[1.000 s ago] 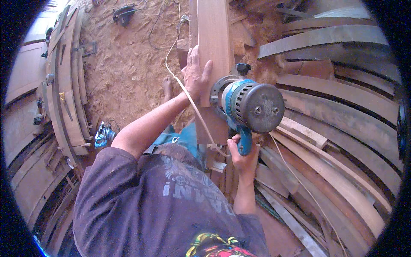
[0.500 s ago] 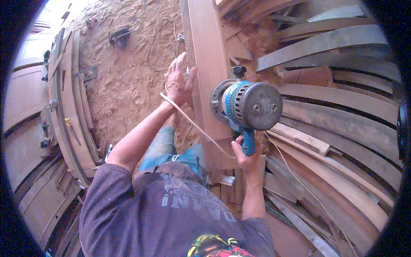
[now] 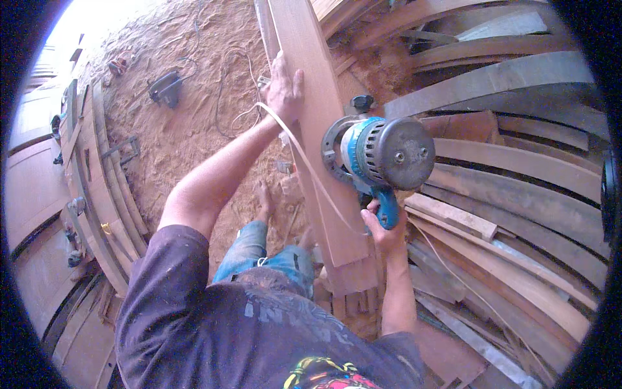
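Head cam, looking straight down: the main thing here is a chunky router point(image 3: 382, 155) with a scuffed, round grey end cap that has two small round fittings in it, dark vent slots around the body, a bright blue collar, a metal base ring, and a black knob point(image 3: 363, 102) on the far side. It's over the right edge of a long reddish-brown plank point(image 3: 314, 107), base ring overlapping the wood. The plank looks smooth on top and slants from the upper middle down to a squared end near the person's waist.

Hands: the right hand point(image 3: 389, 233) comes up from below, forearm nearly upright, fingers wrapped around the router's blue handle point(image 3: 389, 209) with the thumb on the left side. The left hand point(image 3: 283, 91) is at the plank's left edge, arm stretched out at a slant, fingers pointing away and thumb spread off to the right. Not pinching anything that I can see; can't tell how hard it's pressing. A pale cord point(image 3: 304, 155) crosses by that wrist and runs down over the plank.
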The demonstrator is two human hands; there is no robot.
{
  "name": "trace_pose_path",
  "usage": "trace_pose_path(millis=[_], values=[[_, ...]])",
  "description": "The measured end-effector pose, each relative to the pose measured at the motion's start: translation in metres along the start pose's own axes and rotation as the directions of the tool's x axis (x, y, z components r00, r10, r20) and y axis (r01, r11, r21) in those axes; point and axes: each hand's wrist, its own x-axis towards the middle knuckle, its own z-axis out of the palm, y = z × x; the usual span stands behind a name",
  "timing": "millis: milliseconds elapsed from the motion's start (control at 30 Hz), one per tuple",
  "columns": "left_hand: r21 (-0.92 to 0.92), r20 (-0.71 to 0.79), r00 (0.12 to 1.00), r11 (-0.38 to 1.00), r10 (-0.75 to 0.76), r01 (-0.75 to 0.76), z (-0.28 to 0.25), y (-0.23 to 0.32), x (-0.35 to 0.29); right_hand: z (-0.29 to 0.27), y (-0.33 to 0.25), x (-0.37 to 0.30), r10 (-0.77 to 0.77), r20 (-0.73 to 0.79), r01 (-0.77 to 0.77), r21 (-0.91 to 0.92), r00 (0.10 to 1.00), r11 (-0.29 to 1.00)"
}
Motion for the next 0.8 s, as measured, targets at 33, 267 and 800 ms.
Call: trace_pose_path(millis=[33,267,800], values=[[0.049,0.014,1.000,0.999,-0.003,0.002,0.005,-0.006,-0.001,0.003,-0.003,0.013,0.010,-0.002,-0.009,0.021,1.000,1.000],[0.084,0.052,0.993,0.992,-0.103,0.098,0.016,-0.007,0.001,0.016,-0.016,0.094,-0.073,0.070,0.076,-0.051,0.995,0.996],[0.062,0.113,0.983,0.989,-0.142,0.136,0.002,0.009,0.011,0.066,-0.096,0.212,-0.223,0.028,0.222,0.025,0.975,0.975]])
